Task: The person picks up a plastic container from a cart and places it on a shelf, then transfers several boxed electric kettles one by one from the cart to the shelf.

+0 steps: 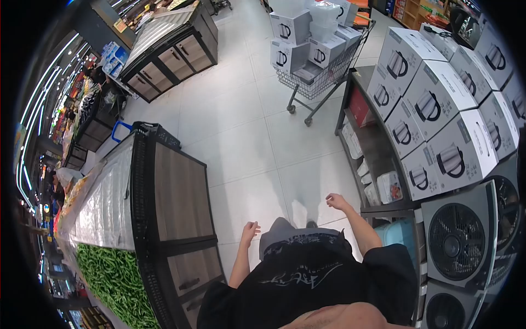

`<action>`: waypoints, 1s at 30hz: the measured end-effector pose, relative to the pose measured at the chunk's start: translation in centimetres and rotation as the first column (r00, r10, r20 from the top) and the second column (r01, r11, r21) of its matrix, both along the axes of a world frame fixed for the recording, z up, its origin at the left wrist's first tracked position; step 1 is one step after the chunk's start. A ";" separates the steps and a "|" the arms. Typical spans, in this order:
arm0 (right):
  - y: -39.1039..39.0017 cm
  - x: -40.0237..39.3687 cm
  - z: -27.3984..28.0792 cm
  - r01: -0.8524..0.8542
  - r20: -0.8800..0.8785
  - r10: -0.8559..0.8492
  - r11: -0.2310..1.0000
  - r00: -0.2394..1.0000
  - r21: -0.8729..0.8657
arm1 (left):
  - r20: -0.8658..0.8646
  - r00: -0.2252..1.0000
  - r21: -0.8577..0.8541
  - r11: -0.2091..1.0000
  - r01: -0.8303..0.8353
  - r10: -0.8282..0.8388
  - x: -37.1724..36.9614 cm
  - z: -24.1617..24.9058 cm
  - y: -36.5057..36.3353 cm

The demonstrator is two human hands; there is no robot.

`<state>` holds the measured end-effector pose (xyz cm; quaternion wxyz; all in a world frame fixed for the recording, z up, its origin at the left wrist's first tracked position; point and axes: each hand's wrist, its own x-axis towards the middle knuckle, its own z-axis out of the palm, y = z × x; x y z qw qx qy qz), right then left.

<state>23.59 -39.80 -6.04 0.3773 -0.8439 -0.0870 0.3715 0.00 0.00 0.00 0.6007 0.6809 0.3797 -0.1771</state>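
Note:
My left hand hangs beside my body with its fingers loosely bent and nothing in it. Closest to it is the wood-fronted produce stand, which it does not touch. On the other side, my right hand hovers over the tiled floor, its fingers slightly apart and holding nothing. The dark shelf unit to the right is nearest to that hand. Kettle boxes are stacked on top of the unit, each printed with a kettle picture.
Ahead stands a shopping cart loaded with kettle boxes. Green chili peppers fill part of the left stand, beside a plastic-covered section. Box fans stand at lower right. Another wooden stand lies further up the aisle.

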 end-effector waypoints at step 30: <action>25.2 46.4 19.9 0.454 0.025 -0.524 0.760 0.851 0.465 | 0.508 0.727 0.015 0.848 0.529 -0.462 71.1 7.2 17.5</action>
